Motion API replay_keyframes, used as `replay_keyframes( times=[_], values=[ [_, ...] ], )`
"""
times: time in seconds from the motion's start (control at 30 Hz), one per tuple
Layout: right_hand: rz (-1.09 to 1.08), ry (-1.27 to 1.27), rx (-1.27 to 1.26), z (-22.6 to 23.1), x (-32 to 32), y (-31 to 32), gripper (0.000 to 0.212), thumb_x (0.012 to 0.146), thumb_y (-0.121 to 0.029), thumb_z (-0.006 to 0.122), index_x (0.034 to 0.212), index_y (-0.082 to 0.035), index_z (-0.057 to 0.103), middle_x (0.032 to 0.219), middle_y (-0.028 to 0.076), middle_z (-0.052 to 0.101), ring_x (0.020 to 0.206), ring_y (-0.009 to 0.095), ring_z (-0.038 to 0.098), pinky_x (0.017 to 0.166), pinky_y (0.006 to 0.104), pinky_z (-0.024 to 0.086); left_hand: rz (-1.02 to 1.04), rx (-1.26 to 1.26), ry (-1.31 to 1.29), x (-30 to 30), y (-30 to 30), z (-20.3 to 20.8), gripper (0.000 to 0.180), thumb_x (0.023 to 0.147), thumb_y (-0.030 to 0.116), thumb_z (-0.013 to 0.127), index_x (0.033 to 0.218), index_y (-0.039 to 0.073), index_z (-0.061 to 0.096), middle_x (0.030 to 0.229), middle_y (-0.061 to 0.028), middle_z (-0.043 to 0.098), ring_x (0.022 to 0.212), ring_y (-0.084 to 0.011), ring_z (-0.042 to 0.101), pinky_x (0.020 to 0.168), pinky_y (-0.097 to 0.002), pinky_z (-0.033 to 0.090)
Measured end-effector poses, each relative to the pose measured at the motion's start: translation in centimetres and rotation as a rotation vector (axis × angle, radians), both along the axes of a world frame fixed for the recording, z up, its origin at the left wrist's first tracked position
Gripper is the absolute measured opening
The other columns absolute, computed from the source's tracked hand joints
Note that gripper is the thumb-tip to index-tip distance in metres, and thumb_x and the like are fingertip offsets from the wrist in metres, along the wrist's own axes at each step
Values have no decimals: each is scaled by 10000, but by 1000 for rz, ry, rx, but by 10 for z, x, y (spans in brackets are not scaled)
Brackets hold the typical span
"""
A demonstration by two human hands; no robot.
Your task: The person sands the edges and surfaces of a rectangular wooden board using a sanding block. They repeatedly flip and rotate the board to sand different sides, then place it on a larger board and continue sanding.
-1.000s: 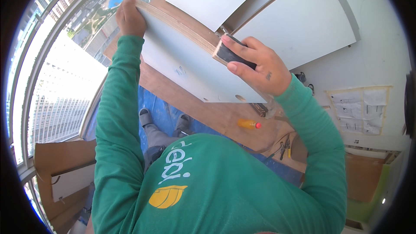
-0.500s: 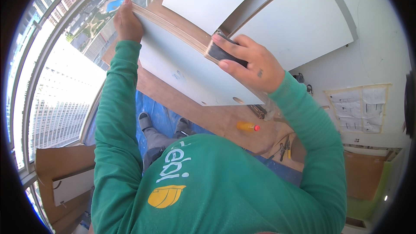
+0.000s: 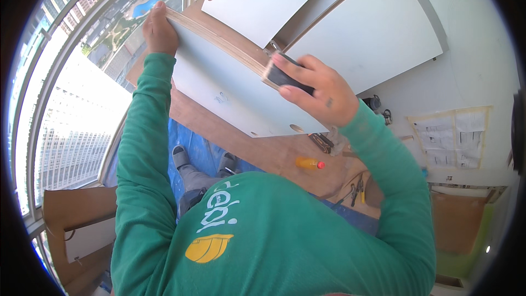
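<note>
A white board point(image 3: 241, 98) with a layered plywood edge stands tilted in front of me, with pencil marks and two round holes on its face. My left hand point(image 3: 160, 32) is closed round its far left corner, thumb on top. In my right hand point(image 3: 327, 90) is a dark sanding block point(image 3: 289, 77), pinched between thumb and fingers. The block lies on the board's upper edge. Behind my right hand, the rest of that edge is hidden.
Another white panel point(image 3: 263, 0) and a white cabinet door point(image 3: 372, 33) with a hinge lie beyond. Below are an orange drink bottle point(image 3: 310, 163), pliers point(image 3: 359, 189) and a blue floor sheet point(image 3: 205, 145). Windows point(image 3: 82, 120) run along the left; taped drawings point(image 3: 452, 134) hang right.
My right hand and the sanding block have shifted slightly right and nearer along the board's edge. My left hand keeps its hold on the corner. The whole view has moved a little.
</note>
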State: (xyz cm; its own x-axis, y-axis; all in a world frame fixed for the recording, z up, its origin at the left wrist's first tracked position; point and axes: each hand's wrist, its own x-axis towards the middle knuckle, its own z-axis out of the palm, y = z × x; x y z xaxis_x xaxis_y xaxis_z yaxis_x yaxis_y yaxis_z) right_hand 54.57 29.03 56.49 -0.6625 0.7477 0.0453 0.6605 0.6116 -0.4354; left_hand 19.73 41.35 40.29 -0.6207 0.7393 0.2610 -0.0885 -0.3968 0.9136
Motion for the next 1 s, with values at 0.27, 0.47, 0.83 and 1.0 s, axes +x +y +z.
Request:
replay_keyframes(
  times=[0.27,0.47,0.83,1.0],
  values=[
    [-19,33,-5,10,65,-57,617,965,-282,735,1545,-152,568,1074,154,596,897,307,630,810,367,544,28,-40,72,-6,3,-3,466,1070,377,514,901,-33,656,854,-47,609,841,-159,518,819,-324,437],
    [-234,61,-98,29,116,-79,750,992,-377,725,1594,-23,450,1247,185,630,1100,278,622,1004,376,491,93,-38,113,5,1,9,523,1079,387,514,1088,-101,702,994,-137,695,954,-195,576,924,-331,455],
    [-263,10,-270,28,70,-51,749,988,-373,745,1578,-24,443,1402,230,614,1268,297,615,1107,395,462,37,-6,42,1,-2,3,478,1080,371,520,1023,-74,685,932,-69,652,905,-184,542,892,-331,451],
    [-229,45,-260,19,46,-39,717,1004,-362,721,1567,-4,458,1346,228,640,1223,303,636,1079,391,483,39,52,42,4,-9,8,450,1081,355,506,811,0,557,775,-17,490,786,-155,426,750,-331,398]
  ],
)
